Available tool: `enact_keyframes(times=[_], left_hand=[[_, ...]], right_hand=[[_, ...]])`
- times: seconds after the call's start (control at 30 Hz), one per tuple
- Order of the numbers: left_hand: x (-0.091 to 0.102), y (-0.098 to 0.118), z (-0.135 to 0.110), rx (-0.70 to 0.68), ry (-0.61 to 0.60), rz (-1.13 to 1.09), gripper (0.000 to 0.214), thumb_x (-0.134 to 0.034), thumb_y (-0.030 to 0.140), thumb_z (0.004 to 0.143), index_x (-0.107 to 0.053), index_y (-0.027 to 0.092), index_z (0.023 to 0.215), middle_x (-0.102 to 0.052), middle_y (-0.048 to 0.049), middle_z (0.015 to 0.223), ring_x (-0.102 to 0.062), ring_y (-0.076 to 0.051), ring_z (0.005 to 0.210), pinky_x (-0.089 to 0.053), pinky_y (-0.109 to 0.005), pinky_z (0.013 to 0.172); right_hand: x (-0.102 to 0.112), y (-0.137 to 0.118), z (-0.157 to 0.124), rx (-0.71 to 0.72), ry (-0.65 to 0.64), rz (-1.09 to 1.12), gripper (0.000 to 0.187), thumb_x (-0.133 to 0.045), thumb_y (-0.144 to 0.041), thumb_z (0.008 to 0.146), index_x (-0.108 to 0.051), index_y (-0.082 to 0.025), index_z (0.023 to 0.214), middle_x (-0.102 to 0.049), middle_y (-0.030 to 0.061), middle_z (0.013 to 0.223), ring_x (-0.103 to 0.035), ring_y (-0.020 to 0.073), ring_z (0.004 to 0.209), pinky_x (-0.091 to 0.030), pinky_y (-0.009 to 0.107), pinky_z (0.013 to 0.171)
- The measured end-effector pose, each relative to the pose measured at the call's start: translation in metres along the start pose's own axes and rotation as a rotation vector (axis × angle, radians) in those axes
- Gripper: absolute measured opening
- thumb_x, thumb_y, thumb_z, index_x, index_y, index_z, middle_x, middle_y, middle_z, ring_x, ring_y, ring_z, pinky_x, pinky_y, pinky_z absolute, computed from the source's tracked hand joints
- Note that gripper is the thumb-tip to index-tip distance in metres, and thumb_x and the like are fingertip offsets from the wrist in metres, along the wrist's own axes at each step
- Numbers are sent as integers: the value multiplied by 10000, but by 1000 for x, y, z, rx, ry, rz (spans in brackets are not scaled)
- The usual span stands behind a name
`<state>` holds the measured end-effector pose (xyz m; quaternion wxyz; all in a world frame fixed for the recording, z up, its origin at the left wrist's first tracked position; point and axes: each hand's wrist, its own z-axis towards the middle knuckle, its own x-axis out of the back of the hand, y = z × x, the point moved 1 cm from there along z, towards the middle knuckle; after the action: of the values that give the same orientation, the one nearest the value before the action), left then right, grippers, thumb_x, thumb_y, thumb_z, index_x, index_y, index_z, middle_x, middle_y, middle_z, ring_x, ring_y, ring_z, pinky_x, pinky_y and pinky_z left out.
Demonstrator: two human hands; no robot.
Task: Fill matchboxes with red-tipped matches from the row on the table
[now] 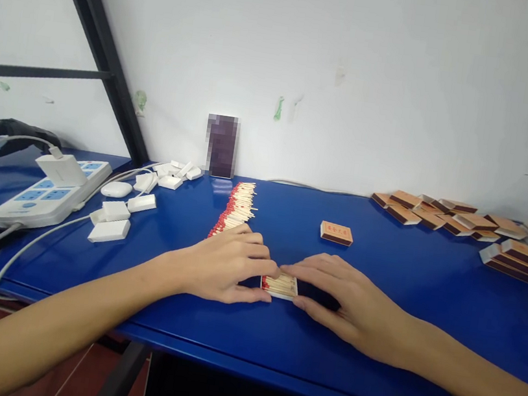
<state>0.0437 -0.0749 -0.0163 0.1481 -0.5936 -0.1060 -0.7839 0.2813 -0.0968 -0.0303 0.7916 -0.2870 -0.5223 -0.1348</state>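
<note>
A small white matchbox tray [278, 296] filled with red-tipped matches [281, 284] lies on the blue table between my two hands. My left hand [229, 265] grips its left end, with the thumb at the near side and the index finger over the far side. At the right end, my right hand [348, 295] holds it in the same way, thumb near and fingertips far. The fingers hide the tray's far edge. Just beyond my left hand spreads a row of loose matches [242, 205], red heads to the left. A closed orange matchbox [336, 233] lies beyond my right hand.
Several matchboxes [443, 216] are heaped at the back right, with a stack [520, 260] nearer the right edge. Empty-looking white trays [109, 231] lie at the left beside a power strip [48, 194] and cables. A blurred dark upright object [222, 146] leans on the wall.
</note>
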Motion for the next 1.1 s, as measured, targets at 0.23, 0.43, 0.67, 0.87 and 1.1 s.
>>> enact_keyframes(times=[0.23, 0.43, 0.67, 0.87, 1.1], left_hand=[[3, -1, 0, 74, -33, 48, 351, -557, 431, 938, -593, 167, 1166, -677, -47, 988, -582, -191, 887, -395, -325, 846], [1, -6, 1, 219, -19, 184, 344, -515, 437, 954, -594, 177, 1165, -671, -40, 905, -579, -211, 869, -379, -349, 822], [-2, -3, 6, 235, -23, 145, 329, -531, 406, 949, -585, 175, 1176, -665, -33, 903, -568, -205, 862, -392, -354, 824], [-3, 1, 5, 232, -16, 50, 347, -531, 436, 953, -577, 196, 1198, -665, -36, 914, -564, -205, 866, -408, -346, 804], [-3, 3, 5, 3, -4, -86, 342, -549, 424, 950, -575, 199, 1206, -684, -48, 1042, -582, -198, 984, -404, -340, 859]], right_hand=[[12, 64, 3, -289, 174, -419, 570, -465, -335, 932, -372, -192, 1476, -400, 162, 1508, -394, 353, 1362, -405, 553, 1038], [28, 82, 1, -394, 32, -280, 551, -495, -464, 912, -472, -217, 1404, -663, 116, 1207, -622, 312, 1076, -513, 465, 868], [11, 33, 6, -147, -34, -63, 348, -566, -388, 895, -626, -209, 1187, -677, 79, 1084, -604, 245, 960, -490, 410, 833], [13, 36, 6, -173, -15, 76, 500, -647, -487, 849, -607, -213, 1265, -674, 75, 1086, -593, 239, 985, -481, 393, 841], [7, 17, 6, -94, -67, 204, 505, -649, -546, 839, -617, -254, 1250, -673, 40, 1007, -584, 196, 895, -458, 350, 814]])
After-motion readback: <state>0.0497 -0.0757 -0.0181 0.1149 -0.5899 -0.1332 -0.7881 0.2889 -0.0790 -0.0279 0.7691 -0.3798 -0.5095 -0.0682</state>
